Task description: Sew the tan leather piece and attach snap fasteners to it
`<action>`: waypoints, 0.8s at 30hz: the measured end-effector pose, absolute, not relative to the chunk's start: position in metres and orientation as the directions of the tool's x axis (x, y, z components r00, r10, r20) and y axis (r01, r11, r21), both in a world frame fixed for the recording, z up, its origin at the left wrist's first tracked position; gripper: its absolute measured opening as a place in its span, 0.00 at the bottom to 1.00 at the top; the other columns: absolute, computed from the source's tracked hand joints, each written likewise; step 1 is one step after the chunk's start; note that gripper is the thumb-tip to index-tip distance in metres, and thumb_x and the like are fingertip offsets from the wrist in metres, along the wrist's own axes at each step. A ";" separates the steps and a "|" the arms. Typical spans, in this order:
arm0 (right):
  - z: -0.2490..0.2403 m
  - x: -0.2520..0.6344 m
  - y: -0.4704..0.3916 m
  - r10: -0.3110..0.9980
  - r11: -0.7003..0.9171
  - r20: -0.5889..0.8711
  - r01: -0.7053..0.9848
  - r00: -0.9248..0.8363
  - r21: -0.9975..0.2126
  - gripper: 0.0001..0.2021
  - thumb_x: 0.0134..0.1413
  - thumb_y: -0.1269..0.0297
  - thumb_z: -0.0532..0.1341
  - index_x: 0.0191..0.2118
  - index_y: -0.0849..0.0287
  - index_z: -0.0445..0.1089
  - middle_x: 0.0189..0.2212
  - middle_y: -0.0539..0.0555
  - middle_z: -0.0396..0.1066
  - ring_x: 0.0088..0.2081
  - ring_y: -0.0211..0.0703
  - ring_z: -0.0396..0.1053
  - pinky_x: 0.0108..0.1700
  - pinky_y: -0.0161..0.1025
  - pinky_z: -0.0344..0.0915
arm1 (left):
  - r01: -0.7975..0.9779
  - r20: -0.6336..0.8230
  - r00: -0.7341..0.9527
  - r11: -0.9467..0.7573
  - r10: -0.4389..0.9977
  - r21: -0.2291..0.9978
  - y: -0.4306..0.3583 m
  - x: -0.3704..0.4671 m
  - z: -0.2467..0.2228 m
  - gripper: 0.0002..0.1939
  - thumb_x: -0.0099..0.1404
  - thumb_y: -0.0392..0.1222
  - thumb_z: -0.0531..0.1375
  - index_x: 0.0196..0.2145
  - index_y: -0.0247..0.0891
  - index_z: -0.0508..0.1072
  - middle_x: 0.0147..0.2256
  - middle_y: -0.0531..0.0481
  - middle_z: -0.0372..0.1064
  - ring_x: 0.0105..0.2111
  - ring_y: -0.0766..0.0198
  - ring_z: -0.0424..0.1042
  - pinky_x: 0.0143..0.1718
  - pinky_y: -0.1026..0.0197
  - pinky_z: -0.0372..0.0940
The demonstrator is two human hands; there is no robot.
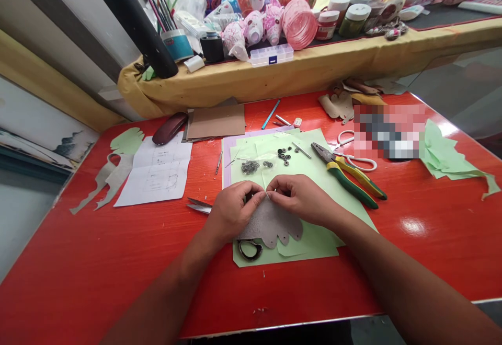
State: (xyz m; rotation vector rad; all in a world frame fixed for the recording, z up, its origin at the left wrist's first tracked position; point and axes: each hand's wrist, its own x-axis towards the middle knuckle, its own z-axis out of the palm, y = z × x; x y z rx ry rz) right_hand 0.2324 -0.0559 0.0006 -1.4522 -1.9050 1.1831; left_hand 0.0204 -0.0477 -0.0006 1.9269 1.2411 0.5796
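Note:
My left hand [238, 204] and my right hand [292, 194] meet above green paper [314, 240], each with thumb and forefinger pinched. Between the fingertips is something small and pale that I cannot make out. Under both hands lies a grey leather-like piece [270, 227] with a scalloped edge and small holes. Scissors [250, 250] lie partly hidden beneath it and my left hand; their blades stick out to the left. Just beyond my fingers, a clear bag [251, 166] holds small dark metal parts. Several black snap-like fasteners [285, 158] are scattered beside it.
Pliers [345, 172] with green-yellow handles and white-handled scissors [358, 162] lie right. A sketched sheet [157, 172], a dark red case [170, 128] and brown boards [215, 121] lie left. Green scraps [441, 151] lie far right. Jars [355, 20] crowd the sill behind.

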 end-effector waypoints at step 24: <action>0.003 0.234 -0.057 0.911 0.010 -0.185 0.468 -0.369 -0.884 0.09 0.64 0.56 0.64 0.39 0.57 0.73 0.25 0.47 0.68 0.26 0.38 0.62 0.28 0.35 0.55 | 0.444 -0.162 0.374 -0.023 0.913 0.896 -0.046 0.021 0.004 0.15 0.70 0.53 0.61 0.37 0.40 0.79 0.36 0.50 0.79 0.37 0.58 0.75 0.38 0.60 0.67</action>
